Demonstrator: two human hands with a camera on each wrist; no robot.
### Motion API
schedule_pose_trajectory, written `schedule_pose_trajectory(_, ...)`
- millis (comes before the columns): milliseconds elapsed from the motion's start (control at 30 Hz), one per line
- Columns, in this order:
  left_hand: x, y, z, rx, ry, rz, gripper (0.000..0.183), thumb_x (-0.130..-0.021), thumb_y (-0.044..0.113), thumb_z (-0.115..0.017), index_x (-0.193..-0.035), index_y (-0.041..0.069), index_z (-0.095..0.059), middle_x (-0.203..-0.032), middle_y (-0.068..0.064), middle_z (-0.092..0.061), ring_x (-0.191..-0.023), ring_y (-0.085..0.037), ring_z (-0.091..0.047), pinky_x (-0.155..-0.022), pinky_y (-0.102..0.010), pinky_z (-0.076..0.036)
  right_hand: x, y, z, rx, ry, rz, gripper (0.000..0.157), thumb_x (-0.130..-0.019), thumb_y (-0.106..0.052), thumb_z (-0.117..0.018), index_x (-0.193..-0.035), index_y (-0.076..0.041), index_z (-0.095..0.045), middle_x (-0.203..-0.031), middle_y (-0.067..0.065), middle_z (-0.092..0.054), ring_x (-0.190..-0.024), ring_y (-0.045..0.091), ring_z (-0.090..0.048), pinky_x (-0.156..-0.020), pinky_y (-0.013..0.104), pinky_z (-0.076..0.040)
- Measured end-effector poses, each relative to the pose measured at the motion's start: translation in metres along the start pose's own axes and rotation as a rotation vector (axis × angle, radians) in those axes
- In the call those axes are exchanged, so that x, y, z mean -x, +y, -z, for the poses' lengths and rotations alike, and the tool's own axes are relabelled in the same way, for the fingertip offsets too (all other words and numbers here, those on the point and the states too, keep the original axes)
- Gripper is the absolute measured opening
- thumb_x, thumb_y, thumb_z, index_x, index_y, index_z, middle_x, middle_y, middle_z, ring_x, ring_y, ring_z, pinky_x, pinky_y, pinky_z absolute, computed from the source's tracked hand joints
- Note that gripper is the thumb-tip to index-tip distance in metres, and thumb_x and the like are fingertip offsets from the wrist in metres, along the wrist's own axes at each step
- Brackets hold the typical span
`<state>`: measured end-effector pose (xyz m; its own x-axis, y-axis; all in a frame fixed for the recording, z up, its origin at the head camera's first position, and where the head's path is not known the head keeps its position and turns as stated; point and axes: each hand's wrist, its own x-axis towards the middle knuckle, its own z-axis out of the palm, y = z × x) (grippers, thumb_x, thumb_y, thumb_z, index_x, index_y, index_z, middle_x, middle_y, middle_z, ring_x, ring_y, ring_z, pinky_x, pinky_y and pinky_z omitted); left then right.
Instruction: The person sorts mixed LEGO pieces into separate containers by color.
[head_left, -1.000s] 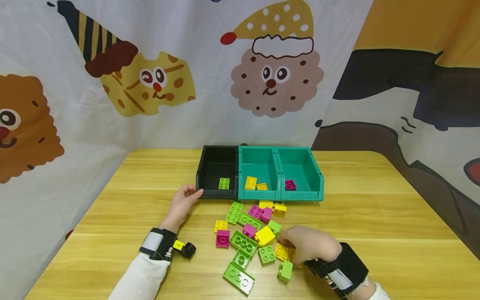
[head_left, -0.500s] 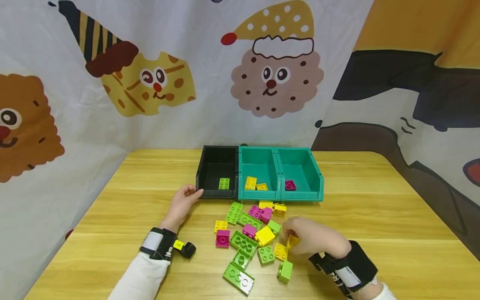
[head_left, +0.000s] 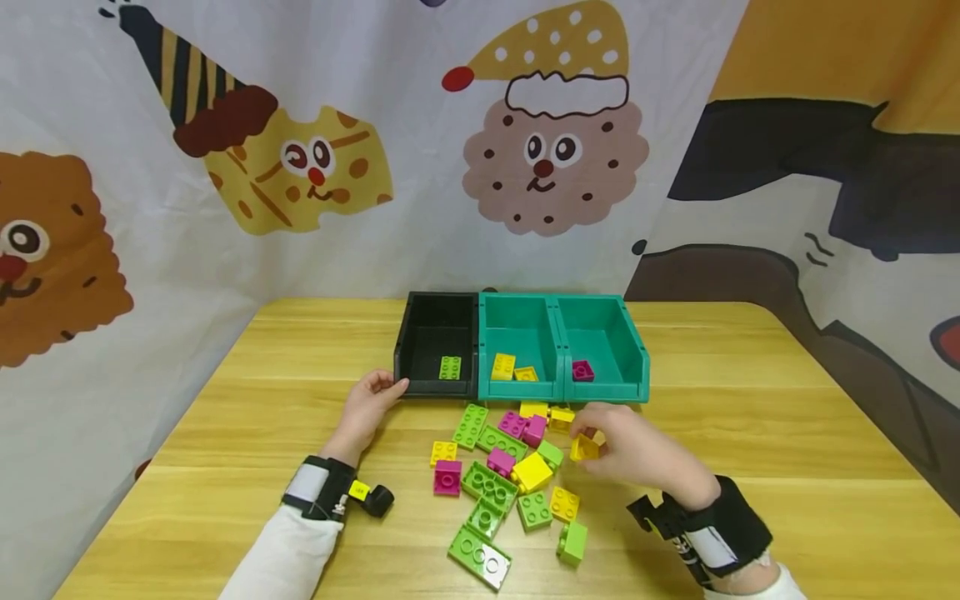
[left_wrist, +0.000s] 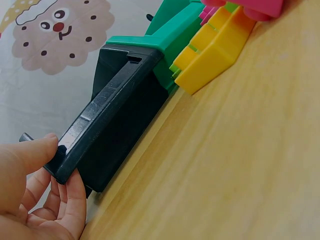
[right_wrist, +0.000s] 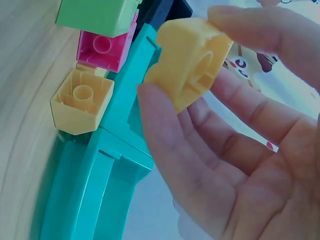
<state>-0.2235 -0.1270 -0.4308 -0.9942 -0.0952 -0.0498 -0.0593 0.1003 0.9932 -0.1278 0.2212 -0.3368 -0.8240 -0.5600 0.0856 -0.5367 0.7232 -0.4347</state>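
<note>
Between thumb and fingers, my right hand (head_left: 630, 446) pinches a yellow toy brick (right_wrist: 187, 60), its hollow underside partly showing in the right wrist view. That hand is to the right of the brick pile, in front of the right teal bin (head_left: 600, 333). My left hand (head_left: 367, 412) grips the front left corner of the black bin (left_wrist: 112, 110), thumb on the rim and fingers beneath. In the black bin lies a green brick (head_left: 450, 367). The middle teal bin (head_left: 520, 317) holds yellow bricks (head_left: 503, 367), and a magenta brick (head_left: 582, 371) lies in the right teal bin.
Several loose green, yellow and magenta bricks lie on the wooden table (head_left: 285, 433) in front of the bins, among them a yellow brick (head_left: 532, 472), a magenta brick (head_left: 447, 477) and a long green brick (head_left: 480, 557). Behind the table hangs a printed cloth (head_left: 420, 208).
My right hand has lifted the yellow brick from the right side of the pile and moved away from me toward the bins. My left hand stays on the black bin.
</note>
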Motion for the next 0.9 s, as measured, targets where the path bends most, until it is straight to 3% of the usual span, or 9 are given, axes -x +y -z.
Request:
schedule_pose_trajectory(267, -0.0005, 0.0000, 0.0006, -0.014, 0.002, 0.000, 0.021, -0.089, 0.012, -0.065, -0.099, -0.002, -0.054, -0.082, 0.002, -0.048, -0.079, -0.011, -0.045, -0.067, -0.017, -0.041, -0.0014, -0.0017, 0.0000, -0.005, -0.030, -0.041, 0.026, -0.073, -0.008, -0.079, -0.096, -0.006, -0.066, -0.089, -0.002, -0.062, -0.080, 0.014, -0.052, -0.064, 0.027, -0.051)
schedule_pose_trajectory(900, 0.0005, 0.0015, 0.0004, -0.019, 0.002, -0.001, 0.021, -0.089, 0.012, -0.065, -0.098, -0.002, -0.053, -0.081, 0.002, -0.048, -0.078, -0.011, -0.045, -0.066, -0.017, -0.042, -0.0072, -0.0041, 0.0021, 0.005, 0.007, -0.016, 0.027, -0.073, -0.006, -0.078, -0.097, -0.005, -0.066, -0.090, 0.000, -0.063, -0.081, 0.014, -0.054, -0.065, 0.026, -0.053)
